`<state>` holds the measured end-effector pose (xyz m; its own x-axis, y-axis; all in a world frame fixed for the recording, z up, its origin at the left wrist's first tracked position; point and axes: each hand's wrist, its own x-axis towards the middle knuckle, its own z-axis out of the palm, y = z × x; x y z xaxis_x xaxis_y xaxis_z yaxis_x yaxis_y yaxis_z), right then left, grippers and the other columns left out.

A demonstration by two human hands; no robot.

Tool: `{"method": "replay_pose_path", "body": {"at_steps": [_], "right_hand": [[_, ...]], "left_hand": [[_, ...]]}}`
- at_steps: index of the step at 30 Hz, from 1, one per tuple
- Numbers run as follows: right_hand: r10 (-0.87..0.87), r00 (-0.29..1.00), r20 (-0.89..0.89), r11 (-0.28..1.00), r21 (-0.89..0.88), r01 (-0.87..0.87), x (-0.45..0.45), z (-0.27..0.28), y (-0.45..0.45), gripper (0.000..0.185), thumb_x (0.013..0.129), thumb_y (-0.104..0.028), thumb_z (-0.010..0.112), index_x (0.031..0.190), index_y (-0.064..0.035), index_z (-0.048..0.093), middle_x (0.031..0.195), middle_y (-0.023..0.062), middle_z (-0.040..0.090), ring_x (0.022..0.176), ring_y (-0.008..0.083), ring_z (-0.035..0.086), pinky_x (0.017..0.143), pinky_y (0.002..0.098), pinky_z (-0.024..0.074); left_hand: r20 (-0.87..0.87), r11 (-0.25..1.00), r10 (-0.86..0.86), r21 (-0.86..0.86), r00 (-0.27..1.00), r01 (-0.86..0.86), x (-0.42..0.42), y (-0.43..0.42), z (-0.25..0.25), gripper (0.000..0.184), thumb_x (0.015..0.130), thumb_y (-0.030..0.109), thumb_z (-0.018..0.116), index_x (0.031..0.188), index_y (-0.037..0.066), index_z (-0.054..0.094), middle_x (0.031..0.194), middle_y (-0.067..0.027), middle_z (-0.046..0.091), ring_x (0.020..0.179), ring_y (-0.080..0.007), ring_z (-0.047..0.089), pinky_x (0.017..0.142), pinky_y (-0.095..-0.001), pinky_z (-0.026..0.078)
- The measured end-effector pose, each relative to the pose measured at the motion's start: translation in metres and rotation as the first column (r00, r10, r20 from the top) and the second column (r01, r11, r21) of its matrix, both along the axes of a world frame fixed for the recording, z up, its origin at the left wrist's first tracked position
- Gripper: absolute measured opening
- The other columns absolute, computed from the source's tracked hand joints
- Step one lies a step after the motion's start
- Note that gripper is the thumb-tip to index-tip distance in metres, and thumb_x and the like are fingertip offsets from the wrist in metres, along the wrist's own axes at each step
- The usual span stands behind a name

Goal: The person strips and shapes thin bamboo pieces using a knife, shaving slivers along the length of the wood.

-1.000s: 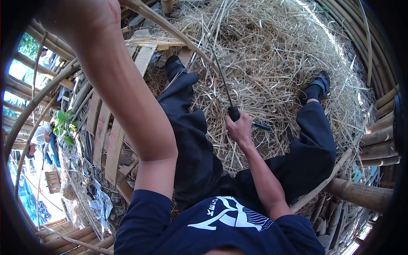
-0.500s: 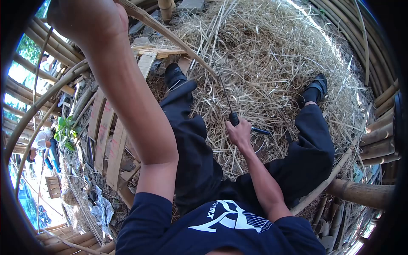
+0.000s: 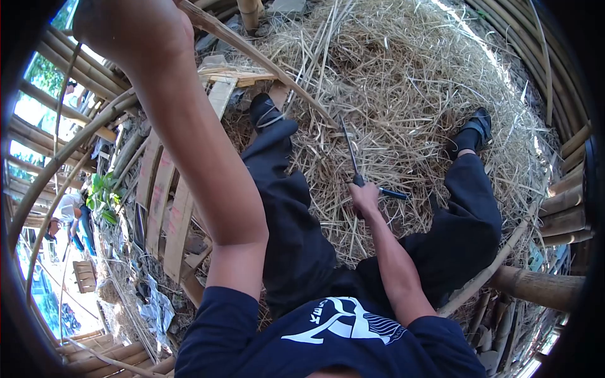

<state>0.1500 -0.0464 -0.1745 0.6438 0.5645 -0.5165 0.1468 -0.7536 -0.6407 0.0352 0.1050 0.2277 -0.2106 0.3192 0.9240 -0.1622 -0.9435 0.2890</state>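
Observation:
At the upper left, my left hand (image 3: 135,28) is closed round the near end of a long bamboo strip (image 3: 252,55), its fingers partly cut off by the frame's edge. The strip slants down to the right, ending over the straw. Low in the middle, my right hand (image 3: 365,196) grips the black handle of a thin-bladed knife (image 3: 350,148). The blade points up and its tip lies close to the strip's far end. A dark blue rod-like object (image 3: 394,194) shows just right of my right hand; whether I hold it is unclear.
Straw-like shavings (image 3: 403,94) cover the ground between my legs. Wooden slats (image 3: 178,227) lie left of my leg, near a green plant (image 3: 102,198). Bamboo poles (image 3: 564,208) line the right side, with a thick pole (image 3: 535,288) below. Another person (image 3: 68,211) is at the far left.
The knife has moved down and right with my right hand, its blade away from the strip's middle. My left hand and the strip have shifted slightly right and down.

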Motion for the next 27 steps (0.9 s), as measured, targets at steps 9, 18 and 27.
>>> {"method": "replay_pose_path", "body": {"at_steps": [9, 18, 27], "right_hand": [[-0.033, 0.999, 0.036, 0.957, 0.289, 0.021, -0.019, 0.035, 0.002, 0.035, 0.075, -0.029, 0.063, 0.066, 0.0045, 0.06, 0.057, 0.0155, 0.06, 0.053, 0.0249, 0.061, 0.056, 0.0389, 0.0474], [0.134, 0.986, 0.1, 0.876, 0.453, -0.165, -0.032, 0.094, -0.008, 0.031, 0.073, -0.026, 0.063, 0.066, 0.0035, 0.055, 0.057, 0.0185, 0.056, 0.054, 0.0294, 0.058, 0.056, 0.0411, 0.0449], [0.14, 0.99, 0.016, 0.941, 0.309, -0.139, -0.015, 0.062, -0.006, 0.031, 0.074, -0.026, 0.06, 0.067, 0.0042, 0.058, 0.058, 0.0166, 0.059, 0.055, 0.0289, 0.059, 0.055, 0.0377, 0.0457]], "left_hand": [[0.045, 0.893, -0.445, 0.099, 0.895, 0.439, -0.011, 0.032, -0.004, 0.036, 0.098, 0.04, 0.047, 0.075, 0.012, 0.048, 0.054, 0.0079, 0.029, 0.043, -0.0043, 0.022, 0.04, -0.0205, 0.022], [0.085, 0.901, -0.43, -0.014, 0.899, 0.433, -0.013, 0.013, -0.004, 0.029, 0.095, 0.035, 0.056, 0.08, 0.01, 0.051, 0.055, 0.0078, 0.033, 0.042, -0.0027, 0.027, 0.038, -0.0168, 0.025], [0.086, 0.804, -0.588, -0.051, 0.804, 0.593, -0.03, 0.035, -0.005, 0.031, 0.099, 0.031, 0.049, 0.076, 0.009, 0.047, 0.053, 0.0071, 0.028, 0.04, -0.003, 0.022, 0.035, -0.0177, 0.022]]}}
